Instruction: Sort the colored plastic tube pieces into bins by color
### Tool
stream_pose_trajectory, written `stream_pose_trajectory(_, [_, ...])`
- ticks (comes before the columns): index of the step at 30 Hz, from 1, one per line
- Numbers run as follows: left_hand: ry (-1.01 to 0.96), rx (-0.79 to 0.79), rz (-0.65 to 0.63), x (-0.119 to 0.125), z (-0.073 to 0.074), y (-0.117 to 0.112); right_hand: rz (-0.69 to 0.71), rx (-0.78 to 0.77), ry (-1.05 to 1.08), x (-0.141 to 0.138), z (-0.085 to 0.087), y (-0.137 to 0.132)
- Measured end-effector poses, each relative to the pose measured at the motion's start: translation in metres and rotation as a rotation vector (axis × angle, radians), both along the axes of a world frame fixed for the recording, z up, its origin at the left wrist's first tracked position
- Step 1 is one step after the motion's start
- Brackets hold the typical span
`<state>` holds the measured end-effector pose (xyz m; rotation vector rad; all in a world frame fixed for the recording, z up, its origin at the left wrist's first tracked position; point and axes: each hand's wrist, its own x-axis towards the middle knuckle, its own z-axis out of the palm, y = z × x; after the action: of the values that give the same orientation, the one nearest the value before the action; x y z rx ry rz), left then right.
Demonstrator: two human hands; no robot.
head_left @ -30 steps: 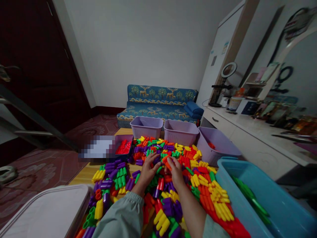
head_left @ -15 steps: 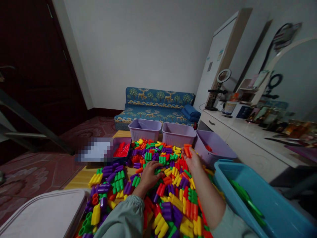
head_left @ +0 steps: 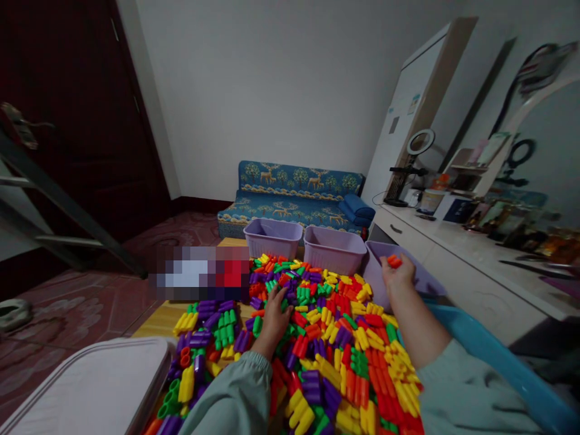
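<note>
Orange block (head_left: pixel 394 261) at right bin (head_left: pixel 374 279), grasped by the fingers of the right hand (head_left: pixel 401 279). Probably light, stiff, slick; pinch its sides. Left hand (head_left: pixel 275 314) left of bin, fingers parted over pile (head_left: pixel 312 331).

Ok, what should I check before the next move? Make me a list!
1. Right hand grips an orange block: ok.
2. Right hand above the right purple bin's opening: cannot tell, they only overlap in this view.
3. Bin's inside easy to see: not ok, the hand blocks part.
4. Left hand holds something: cannot tell, it's among the loose blocks.
5. Blue bin fully visible: not ok, the right sleeve covers part.
</note>
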<state>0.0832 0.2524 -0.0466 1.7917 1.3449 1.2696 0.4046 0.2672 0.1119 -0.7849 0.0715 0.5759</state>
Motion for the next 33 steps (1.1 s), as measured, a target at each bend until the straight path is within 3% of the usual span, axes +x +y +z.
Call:
stream_pose_trajectory(4, [-0.011, -0.034, 0.021, 0.002, -0.001, -0.003, 0.067, 0.045, -0.061, -0.022, -0.018, -0.001])
stream_pose_trajectory(8, [-0.016, -0.06, 0.011, 0.001, 0.001, -0.004, 0.201, 0.041, -0.343, -0.074, -0.055, -0.004])
stream_pose_trajectory(12, [0.023, -0.05, 0.01, -0.002, 0.002, -0.004, 0.58, -0.291, -0.827, -0.128, -0.099, -0.012])
stream_pose_trajectory(14, [0.043, -0.041, -0.002, -0.004, 0.002, -0.004, 0.658, -0.41, -1.166, -0.145, -0.113, -0.016])
stream_pose_trajectory(17, [0.042, -0.018, -0.008, -0.004, 0.002, -0.003, 0.662, -0.521, -1.603, -0.16, -0.121, -0.022])
stream_pose_trajectory(20, [-0.005, 0.019, -0.012, -0.004, 0.002, -0.001, 0.698, -0.699, -1.809, -0.171, -0.117, -0.026])
stream_pose_trajectory(24, [-0.08, 0.028, 0.019, -0.007, 0.006, 0.0, 0.774, -0.909, -1.916, -0.183, -0.111, -0.029])
stream_pose_trajectory(28, [-0.19, 0.004, 0.071, -0.011, 0.01, 0.001, 0.73, -0.939, -1.884, -0.187, -0.111, -0.035])
stream_pose_trajectory(31, [-0.338, -0.057, 0.065, -0.012, 0.012, 0.0, 0.57, -0.85, -1.665, -0.19, -0.11, -0.041])
stream_pose_trajectory(33, [-0.446, -0.118, 0.039, -0.011, 0.015, -0.002, 0.504, -0.656, -1.388, -0.194, -0.108, -0.045])
